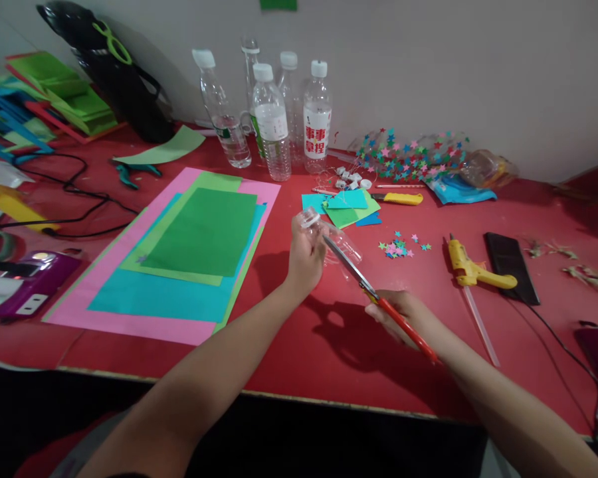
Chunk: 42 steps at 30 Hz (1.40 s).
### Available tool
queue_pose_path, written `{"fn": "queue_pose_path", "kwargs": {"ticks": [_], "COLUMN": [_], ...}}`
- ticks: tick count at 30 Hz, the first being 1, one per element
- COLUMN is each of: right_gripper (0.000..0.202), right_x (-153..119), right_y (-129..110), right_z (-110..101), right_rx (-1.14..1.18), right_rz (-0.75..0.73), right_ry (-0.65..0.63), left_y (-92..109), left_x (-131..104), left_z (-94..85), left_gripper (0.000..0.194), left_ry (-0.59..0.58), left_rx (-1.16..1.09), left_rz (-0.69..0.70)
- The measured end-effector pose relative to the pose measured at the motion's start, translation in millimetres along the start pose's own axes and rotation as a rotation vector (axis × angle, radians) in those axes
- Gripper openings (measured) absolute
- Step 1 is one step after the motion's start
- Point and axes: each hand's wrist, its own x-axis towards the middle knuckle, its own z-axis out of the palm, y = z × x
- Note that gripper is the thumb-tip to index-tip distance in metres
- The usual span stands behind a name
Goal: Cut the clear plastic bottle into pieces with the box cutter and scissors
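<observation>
My left hand [305, 257] is closed round the neck end of a clear plastic bottle piece [346, 247], held a little above the red table. In my right hand [403, 315] is a pair of scissors [351, 264] with red handles. The blades point up and to the left, their tip beside my left fingers and in front of the clear plastic. Whether the blades touch the plastic I cannot tell. Just behind lie small sheets of blue and green paper [351, 211]. To the right of the plastic is a small pile of coloured paper stars [397, 249].
Coloured paper sheets [199, 232] lie stacked at left. Several plastic bottles [272, 126] stand against the wall. A yellow cutter [402, 198] lies behind the stars; a star-covered bottle [413, 156] lies at the back. At right are a yellow glue gun [471, 269] and a black phone [511, 265].
</observation>
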Motion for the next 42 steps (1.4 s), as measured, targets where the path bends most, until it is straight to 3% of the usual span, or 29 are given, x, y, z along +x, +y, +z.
{"fn": "queue_pose_path", "kwargs": {"ticks": [13,34,39,42], "right_gripper": [0.057,0.060,0.058,0.054], "right_x": [0,6,3,-1], "right_y": [0,1,-7,-12], "right_z": [-1,-1,-3,-6], "right_rx": [0.030,-0.008,0.063,0.091], "right_rz": [-0.019,0.014,0.065,0.090], "right_ry": [-0.004,0.007,-0.003,-0.061], "left_y": [-10,-7,0,-3], "left_x": [-7,-6,-5,0], "left_z": [-1.7,-1.1,2.9,1.3], "left_gripper": [0.027,0.026,0.031,0.035], "left_ry": [-0.045,-0.057,-0.048,0.005], "left_rx": [0.108,0.104,0.048,-0.044], "left_rz": [0.019,0.040,0.001,-0.105]}}
